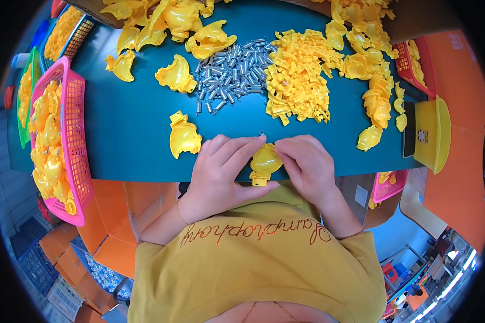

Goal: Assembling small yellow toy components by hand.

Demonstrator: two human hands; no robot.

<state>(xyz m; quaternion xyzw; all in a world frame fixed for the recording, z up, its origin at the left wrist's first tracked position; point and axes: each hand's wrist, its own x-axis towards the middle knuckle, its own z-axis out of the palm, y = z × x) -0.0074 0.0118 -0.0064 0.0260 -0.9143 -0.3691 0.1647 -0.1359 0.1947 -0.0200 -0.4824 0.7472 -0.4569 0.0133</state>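
The 2 hands [219,168] pinch 1 glossy, rounded yellow plastic shell [266,160]; coiled metal springs [236,70] lie heaped beyond.

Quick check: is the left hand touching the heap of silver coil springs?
Apart. The head view shows a strip of teal tabletop between the knuckles of the left hand and the near edge of the heap of silver coil springs.

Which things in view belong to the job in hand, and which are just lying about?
Likely in the job:
- glossy yellow plastic shell between left hand and right hand
- silver metal coil springs
- small yellow plastic pieces
- loose curved yellow plastic shells

Apparently just lying about:
- yellow plastic tub, right
- dark flat rectangular object beside it
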